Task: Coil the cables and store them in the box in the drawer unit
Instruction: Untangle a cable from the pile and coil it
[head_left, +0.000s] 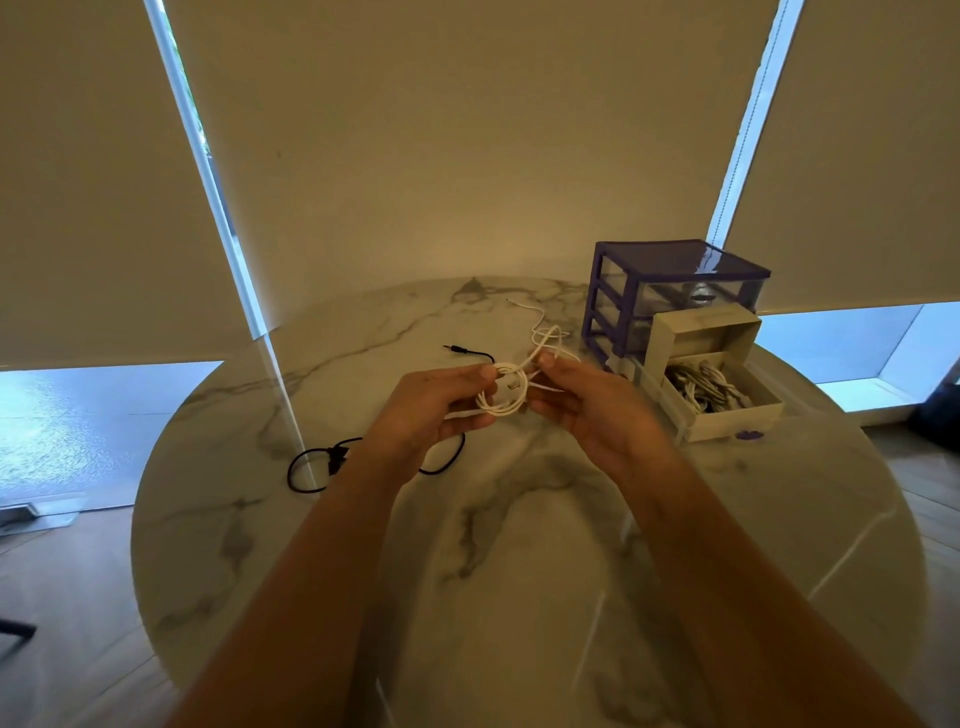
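Head view shows us both hands raised above the table (519, 545), with a white cable (501, 395) held between them. Going left to right, our left hand (431, 410) has its fingers (485, 372) pinched on the left side of a small coil of that cable, thumb on top and the other fingers curled beneath. Our right hand (592, 405) grips the coil's right side, its fingers closed on the strands, and loose loops rise above its fingertips while the free end trails away across the table toward the far edge.

A black cable (311, 465) lies on the table under and left of our left wrist, its plug end resting farther back near the left hand. To the right stands a purple drawer unit (670, 291) with clear drawers, the lowest drawer (675, 415) pulled out, and an open pale box (727, 415) sitting in it already holds coiled white cables.

We see a round, marbled white table. Beyond it hang drawn beige blinds (467, 130), with daylight showing through narrow gaps and along the bottom, and wooden floor (62, 597) lies around the table.
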